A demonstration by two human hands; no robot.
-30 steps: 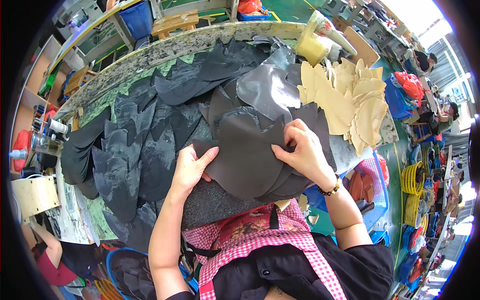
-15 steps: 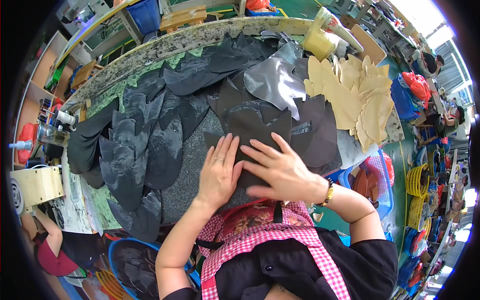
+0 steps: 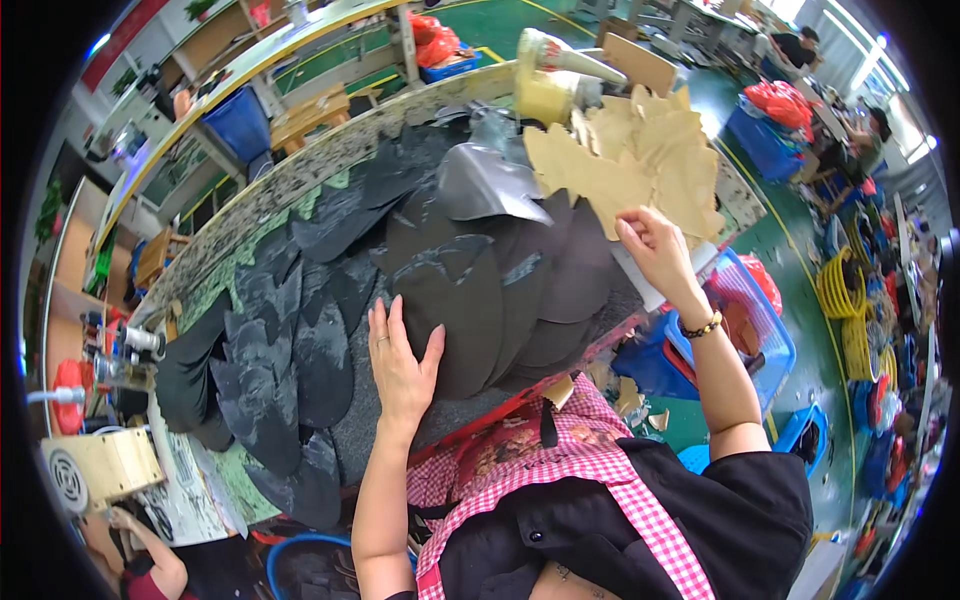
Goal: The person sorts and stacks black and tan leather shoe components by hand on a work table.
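My left hand (image 3: 402, 362) is open, fingers stretched, its tips at the left edge of a dark, rounded sheet piece (image 3: 462, 335) with a pointed, notched top. That piece overlaps several similar dark pieces (image 3: 575, 275) fanned out to its right. My right hand (image 3: 655, 255) is raised at the lower edge of a pile of tan sheet pieces (image 3: 645, 155). Its fingers are curled together; whether something thin is between them is hidden. A shiny grey piece (image 3: 485, 185) lies beyond the dark ones. More black pieces with whitish smears (image 3: 255, 370) overlap on the left.
A yellowish pot (image 3: 543, 95) with a cone-shaped container stands at the table's far edge. A blue basket (image 3: 765, 330) holds brown pieces at the right. A machine box (image 3: 105, 470) sits far left, with another person's arm below it. Other people sit at the far right.
My hands were side by side on the dark piece. The right has moved away to the right, to the tan pile, and its fingers have curled. The whole view has shifted.
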